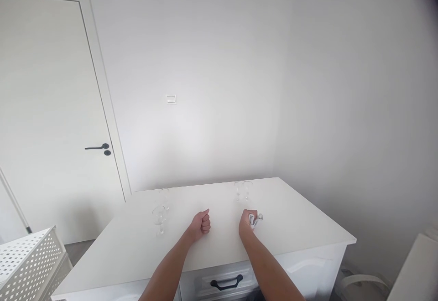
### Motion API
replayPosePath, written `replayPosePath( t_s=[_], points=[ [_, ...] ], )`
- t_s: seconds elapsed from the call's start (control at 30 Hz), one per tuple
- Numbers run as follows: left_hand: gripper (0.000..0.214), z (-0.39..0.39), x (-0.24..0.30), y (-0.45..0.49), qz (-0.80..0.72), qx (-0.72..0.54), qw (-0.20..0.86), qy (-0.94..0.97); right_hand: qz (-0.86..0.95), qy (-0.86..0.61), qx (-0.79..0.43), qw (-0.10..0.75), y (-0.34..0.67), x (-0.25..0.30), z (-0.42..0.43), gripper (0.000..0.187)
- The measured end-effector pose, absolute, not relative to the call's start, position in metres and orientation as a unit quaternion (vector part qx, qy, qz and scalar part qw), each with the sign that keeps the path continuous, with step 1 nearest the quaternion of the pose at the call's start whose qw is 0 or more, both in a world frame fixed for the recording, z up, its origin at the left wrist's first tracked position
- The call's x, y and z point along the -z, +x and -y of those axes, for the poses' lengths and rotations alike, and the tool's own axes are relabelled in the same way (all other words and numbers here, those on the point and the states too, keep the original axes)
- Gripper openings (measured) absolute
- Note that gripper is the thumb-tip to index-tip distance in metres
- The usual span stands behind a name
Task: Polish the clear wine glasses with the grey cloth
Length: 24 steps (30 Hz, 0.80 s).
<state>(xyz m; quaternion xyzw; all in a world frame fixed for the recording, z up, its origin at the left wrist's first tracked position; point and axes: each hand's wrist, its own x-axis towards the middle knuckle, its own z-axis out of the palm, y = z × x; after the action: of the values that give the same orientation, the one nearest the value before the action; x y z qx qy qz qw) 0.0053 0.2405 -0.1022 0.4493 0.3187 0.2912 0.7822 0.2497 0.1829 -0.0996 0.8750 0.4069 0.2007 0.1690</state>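
**While two fists rest on a white counter, the clear glasses nearly vanish**

Because the counter and the wall behind it are both white, the stemmed glassware shows only as faint outlines. The near left glass stands upright, left of the left hand and apart from it. The far left glass is just behind it and is fainter still. At the far side, just beyond the right hand, stands the far pair of glasses. They are so close together that I cannot tell whether they touch.

The left hand is curled into an empty-looking fist with the thumb raised, its edge on the counter, though its palm side is hidden. The right hand is closed around a small crumpled cloth. Only a greyish-white corner pokes out to the right, and the rest is buried in the grip. The two hands lie near each other at mid-counter, not touching. Both forearms are cut off by the lower edge.

Below the near edge, a drawer with a dark drawer handle is partly covered by the arms. At lower left, a white perforated basket runs out of view. A pale object at lower right is cropped and too blurred to identify. The door on the left is shut, with a dark lever.
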Motion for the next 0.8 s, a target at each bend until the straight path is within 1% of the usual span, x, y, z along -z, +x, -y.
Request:
replayPosePath(
  t_s=[0.4,0.57,0.7,0.8],
  points=[
    [0.083,-0.237,0.098,0.007,-0.306,-0.298,0.766,0.481,-0.405,0.858,-0.239,0.208,0.256,0.116,-0.190,0.024],
    [0.080,-0.235,0.098,0.008,-0.299,-0.301,0.757,0.497,-0.400,0.856,-0.245,0.217,0.259,0.124,-0.195,0.026],
    [0.071,-0.234,0.101,0.007,-0.295,-0.311,0.745,0.512,-0.396,0.861,-0.257,0.190,0.261,0.129,-0.197,0.028],
    [0.068,-0.233,0.103,0.007,-0.291,-0.314,0.738,0.521,-0.389,0.870,-0.272,0.133,0.262,0.131,-0.198,0.030]
  ],
)
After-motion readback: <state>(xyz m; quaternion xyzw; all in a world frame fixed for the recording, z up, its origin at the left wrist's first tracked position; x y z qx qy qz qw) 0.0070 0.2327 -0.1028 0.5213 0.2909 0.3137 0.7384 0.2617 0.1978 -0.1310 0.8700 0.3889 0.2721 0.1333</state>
